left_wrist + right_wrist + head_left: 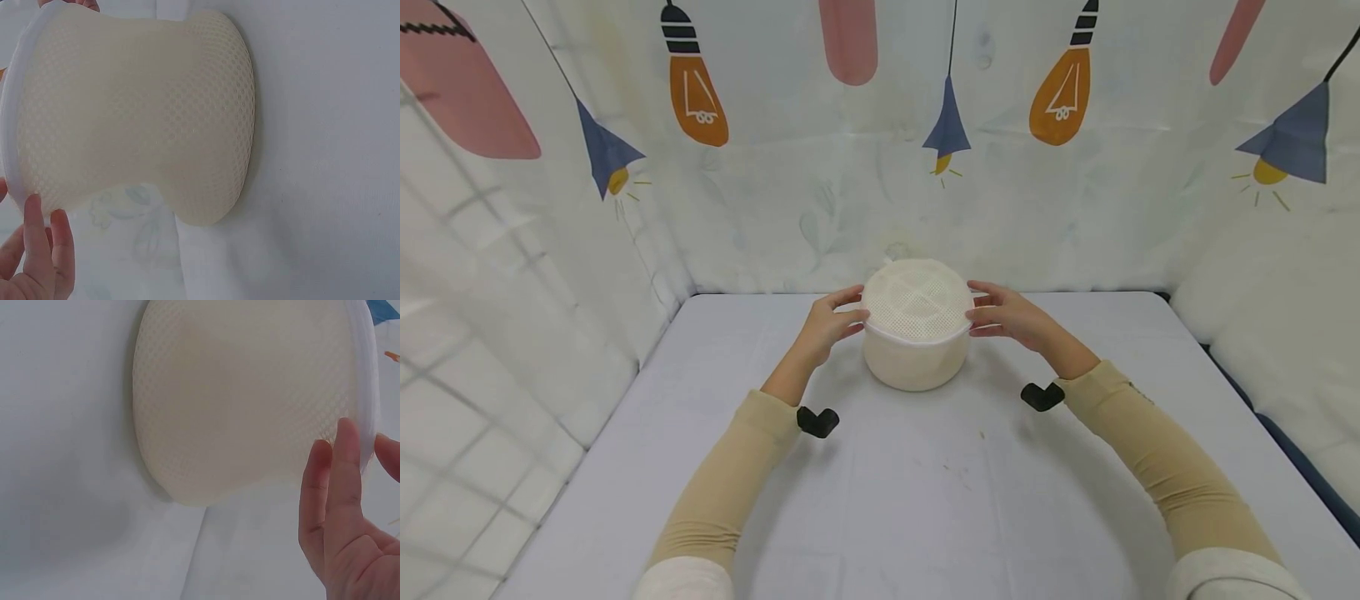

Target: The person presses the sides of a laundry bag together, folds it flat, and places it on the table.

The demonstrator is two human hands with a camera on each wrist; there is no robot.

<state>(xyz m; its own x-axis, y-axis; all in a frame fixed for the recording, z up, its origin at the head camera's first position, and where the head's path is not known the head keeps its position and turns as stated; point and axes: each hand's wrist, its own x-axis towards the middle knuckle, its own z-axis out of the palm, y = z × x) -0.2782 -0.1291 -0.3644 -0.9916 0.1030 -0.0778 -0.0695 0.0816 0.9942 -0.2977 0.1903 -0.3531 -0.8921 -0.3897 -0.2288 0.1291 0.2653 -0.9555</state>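
A round cream mesh basket [916, 333] with a white top rim and a mesh lid stands upright near the back of the table [925, 500]. My left hand [832, 322] holds its rim on the left side, thumb above and fingers beside it. On the opposite side my right hand [1006, 317] pinches the rim the same way. The left wrist view shows the basket's mesh wall [137, 125] close up, with my left hand's fingers [39, 250] at the white rim. In the right wrist view my right fingers [340, 506] lie across the rim of the basket [244, 406], thumb behind it.
A pale cloth covers the table. Behind and to the left hangs a white curtain [880, 167] printed with lamps. A white padded surface [1277, 333] borders the right side. Black wrist mounts [817, 421] [1042, 396] sit on both forearms.
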